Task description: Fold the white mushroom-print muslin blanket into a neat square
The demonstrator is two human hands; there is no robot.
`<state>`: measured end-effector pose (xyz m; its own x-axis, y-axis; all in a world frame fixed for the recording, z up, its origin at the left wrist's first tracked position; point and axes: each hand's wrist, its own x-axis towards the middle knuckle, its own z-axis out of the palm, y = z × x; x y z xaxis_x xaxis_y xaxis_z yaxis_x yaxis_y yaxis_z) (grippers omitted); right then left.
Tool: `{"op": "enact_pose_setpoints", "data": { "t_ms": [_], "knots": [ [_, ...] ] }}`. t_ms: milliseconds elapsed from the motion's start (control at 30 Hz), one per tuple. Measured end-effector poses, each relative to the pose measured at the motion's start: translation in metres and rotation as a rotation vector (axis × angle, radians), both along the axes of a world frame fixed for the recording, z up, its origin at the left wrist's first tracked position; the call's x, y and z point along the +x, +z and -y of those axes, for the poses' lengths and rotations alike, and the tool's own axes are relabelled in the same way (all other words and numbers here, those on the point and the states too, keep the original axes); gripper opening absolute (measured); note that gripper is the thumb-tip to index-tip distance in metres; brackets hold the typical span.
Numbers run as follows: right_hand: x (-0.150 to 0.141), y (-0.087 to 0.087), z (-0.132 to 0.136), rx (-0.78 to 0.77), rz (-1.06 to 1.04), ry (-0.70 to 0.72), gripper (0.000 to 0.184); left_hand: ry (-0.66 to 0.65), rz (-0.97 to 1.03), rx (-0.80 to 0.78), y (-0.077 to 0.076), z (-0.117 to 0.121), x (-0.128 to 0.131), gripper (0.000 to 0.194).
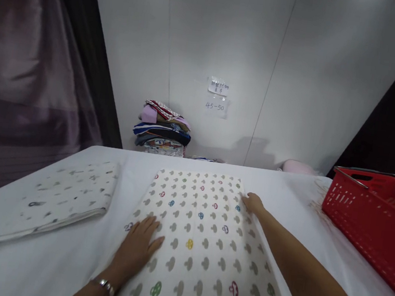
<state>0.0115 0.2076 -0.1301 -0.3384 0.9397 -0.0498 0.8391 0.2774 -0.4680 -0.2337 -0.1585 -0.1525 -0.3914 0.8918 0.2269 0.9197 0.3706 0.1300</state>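
A white cloth [196,250] printed with grey and coloured mushrooms lies stretched out in front of me on the white-covered table. My left hand [139,240] rests flat on its left side, fingers spread, with a bracelet at the wrist. Farther off, my right hand [253,204] is at the cloth's right edge near the far corner. Its fingers are bent in and appear to pinch that edge, though they are small and partly hidden. To the left lies a folded white cloth [68,191] with small dark prints, apart from both hands.
A red plastic basket [365,223] with a metal handle stands at the right. Behind the table's far edge is a stack of folded fabrics [163,131] against the wall. Paper notes [216,107] are taped to the wall. A pinkish curtain [29,72] hangs at the left.
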Motion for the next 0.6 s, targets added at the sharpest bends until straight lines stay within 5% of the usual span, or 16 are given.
{"op": "enact_pose_setpoints", "data": {
  "t_ms": [300, 433, 600],
  "knots": [
    [-0.031, -0.006, -0.042, -0.004, 0.078, -0.012, 0.023, -0.017, -0.126, 0.063, -0.019, 0.003, -0.009, 0.050],
    [-0.036, -0.004, -0.031, 0.148, 0.127, 0.031, 0.019, -0.028, -0.157, 0.057, -0.017, 0.003, -0.008, 0.050],
    [-0.051, 0.000, -0.004, 0.407, 0.201, 0.219, 0.036, -0.031, -0.187, 0.062, -0.018, 0.004, -0.008, 0.050]
  ]
}}
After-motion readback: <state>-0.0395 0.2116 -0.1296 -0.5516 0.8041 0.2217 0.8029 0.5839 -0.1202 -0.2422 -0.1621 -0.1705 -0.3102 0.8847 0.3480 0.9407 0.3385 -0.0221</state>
